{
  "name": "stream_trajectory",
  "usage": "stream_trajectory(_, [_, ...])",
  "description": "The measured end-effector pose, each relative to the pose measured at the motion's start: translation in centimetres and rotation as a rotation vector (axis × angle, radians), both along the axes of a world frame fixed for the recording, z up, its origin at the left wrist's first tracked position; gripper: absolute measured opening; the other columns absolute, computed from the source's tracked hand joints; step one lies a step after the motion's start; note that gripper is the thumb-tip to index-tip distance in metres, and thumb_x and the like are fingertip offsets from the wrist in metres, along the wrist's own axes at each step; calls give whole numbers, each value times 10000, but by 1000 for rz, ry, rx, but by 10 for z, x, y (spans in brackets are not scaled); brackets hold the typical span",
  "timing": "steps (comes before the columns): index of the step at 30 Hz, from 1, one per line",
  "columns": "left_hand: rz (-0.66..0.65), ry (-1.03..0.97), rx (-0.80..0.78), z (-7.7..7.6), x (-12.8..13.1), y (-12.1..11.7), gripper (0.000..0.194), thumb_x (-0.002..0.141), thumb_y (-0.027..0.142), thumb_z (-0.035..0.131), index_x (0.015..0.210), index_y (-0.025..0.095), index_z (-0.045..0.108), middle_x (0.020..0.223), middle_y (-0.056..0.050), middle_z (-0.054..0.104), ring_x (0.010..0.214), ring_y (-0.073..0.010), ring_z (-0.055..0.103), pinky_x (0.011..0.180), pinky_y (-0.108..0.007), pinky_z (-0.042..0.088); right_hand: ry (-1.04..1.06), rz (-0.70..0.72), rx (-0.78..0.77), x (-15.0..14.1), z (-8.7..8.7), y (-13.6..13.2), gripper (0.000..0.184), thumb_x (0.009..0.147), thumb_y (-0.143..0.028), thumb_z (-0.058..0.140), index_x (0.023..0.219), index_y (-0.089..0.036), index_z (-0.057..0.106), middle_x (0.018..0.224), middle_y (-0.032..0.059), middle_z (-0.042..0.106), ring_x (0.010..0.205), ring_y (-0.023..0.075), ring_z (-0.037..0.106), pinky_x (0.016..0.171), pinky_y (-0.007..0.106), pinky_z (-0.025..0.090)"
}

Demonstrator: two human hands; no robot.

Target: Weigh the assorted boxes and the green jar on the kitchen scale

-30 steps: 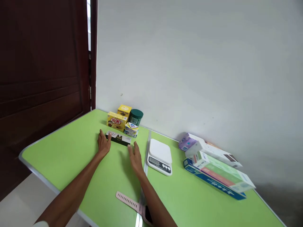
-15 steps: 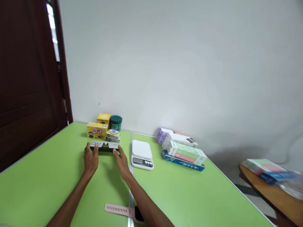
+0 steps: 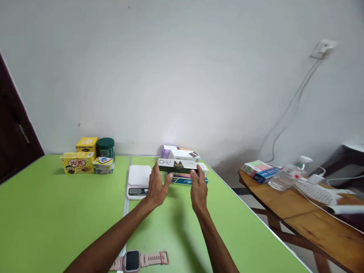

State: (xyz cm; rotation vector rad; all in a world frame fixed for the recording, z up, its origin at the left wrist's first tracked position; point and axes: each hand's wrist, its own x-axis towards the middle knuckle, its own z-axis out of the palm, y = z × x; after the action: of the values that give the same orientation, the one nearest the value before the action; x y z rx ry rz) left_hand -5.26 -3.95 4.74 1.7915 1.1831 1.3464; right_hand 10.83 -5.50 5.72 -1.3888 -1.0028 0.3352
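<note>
Both my hands hold a long black-and-white box (image 3: 178,166) by its ends, lifted above the green table (image 3: 57,212). My left hand (image 3: 158,185) presses the box's left end and my right hand (image 3: 198,186) grips its right end. The box hovers in front of a stack of boxes (image 3: 182,154) by the wall, just right of a white kitchen scale (image 3: 138,181). Under the box a blue carton (image 3: 178,180) lies flat.
Yellow boxes (image 3: 77,162), a green-lidded jar (image 3: 105,147) and a small carton (image 3: 103,164) stand at the back left. A pink smartwatch (image 3: 135,260) lies near the front edge. To the right, a wooden table (image 3: 307,212) carries boxes, a plastic bottle (image 3: 284,179) and cables.
My hands picked the long box up from beside the yellow boxes and carried it right, past the scale, to the stack of boxes. The view swung right.
</note>
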Motion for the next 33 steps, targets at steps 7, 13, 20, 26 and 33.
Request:
stream_trajectory(7, [-82,95,86,5,78,44,817,996,562,437,1622,102,185,1696,-253,245,1596,-353,221,1285,-555,193,-39,-113,-42,80,-15,39,900,888,-759,427,1529,-131,497,1577,187,495,1462,359,428,1210,509,301])
stream_trajectory(13, [-70,202,79,-1,80,57,816,1005,538,427,1631,102,137,1691,-268,244,1587,-381,227,1264,-606,188,-84,-79,-102,86,-26,51,983,885,-781,421,1595,-104,372,1628,216,409,1519,378,324,1224,537,251])
stream_trajectory(20, [-131,214,128,1,13,9,793,1024,555,449,1655,219,104,1709,-181,244,1588,-327,238,1279,-566,225,-91,-184,-72,57,-65,-7,795,958,-692,414,1512,-123,427,1509,231,505,1412,362,451,1133,536,366])
stream_trajectory(26, [135,143,133,-55,-103,-37,584,1018,456,498,1539,227,367,1515,-161,502,1422,-300,494,1211,-544,377,-267,108,-236,34,-117,-37,484,873,-606,540,1076,-194,693,1118,149,718,1064,329,632,988,508,484])
stream_trajectory(33, [292,-21,-106,-85,-154,-55,541,959,554,510,1353,183,524,1232,-154,676,1008,-266,699,898,-493,589,-604,223,-208,-1,-129,-29,409,888,-487,509,1115,-208,705,1271,156,695,1222,335,590,1097,542,436])
